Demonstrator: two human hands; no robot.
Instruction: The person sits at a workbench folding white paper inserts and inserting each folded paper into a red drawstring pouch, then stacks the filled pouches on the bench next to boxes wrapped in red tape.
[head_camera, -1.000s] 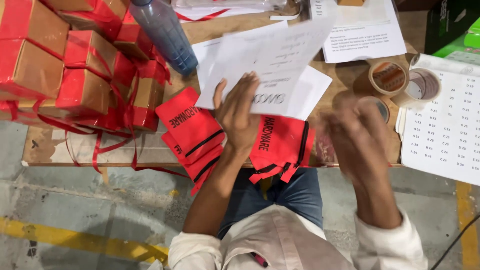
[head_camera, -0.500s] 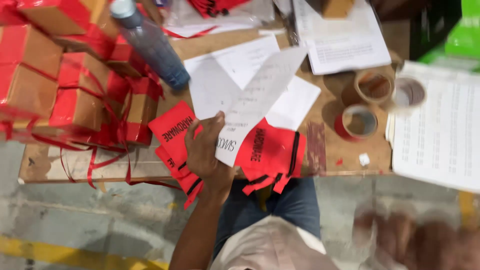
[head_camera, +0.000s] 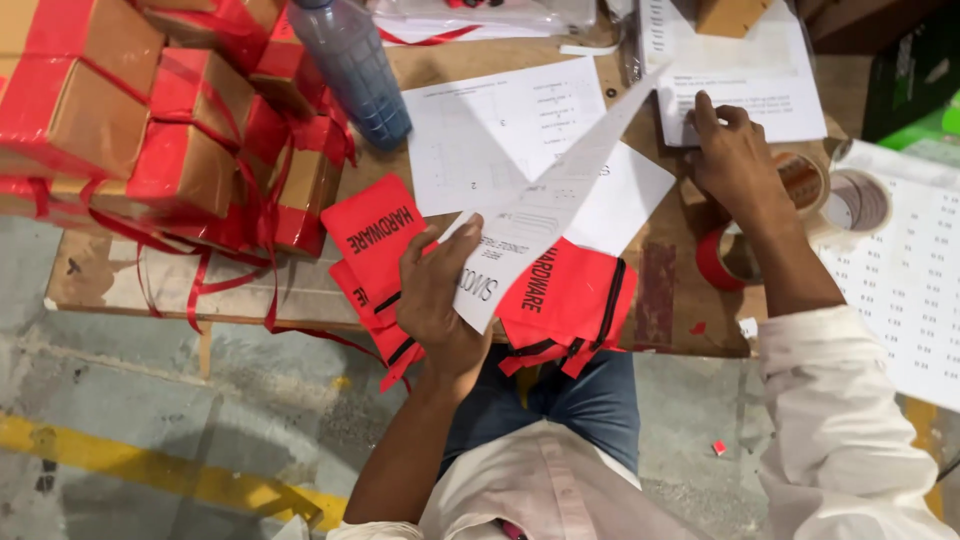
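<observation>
Over red pouches (head_camera: 570, 300), left hand (head_camera: 435, 295) grips paper (head_camera: 545, 210).

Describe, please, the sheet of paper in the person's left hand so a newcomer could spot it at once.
Start at the brown wooden table, then the red fabric pouches at its near edge. Above them the left hand pinches a long white printed paper sheet. Unlike the flat white sheets behind, it is lifted and slanted.

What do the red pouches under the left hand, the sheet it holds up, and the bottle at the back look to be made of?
The red pouches look like matte woven fabric: soft folds, black zip strips, no shine. The sheet in the left hand is thin white paper, bending under its own weight. The bottle seems clear bluish plastic, glossy and see-through. The right hand rests on more paper.
</observation>
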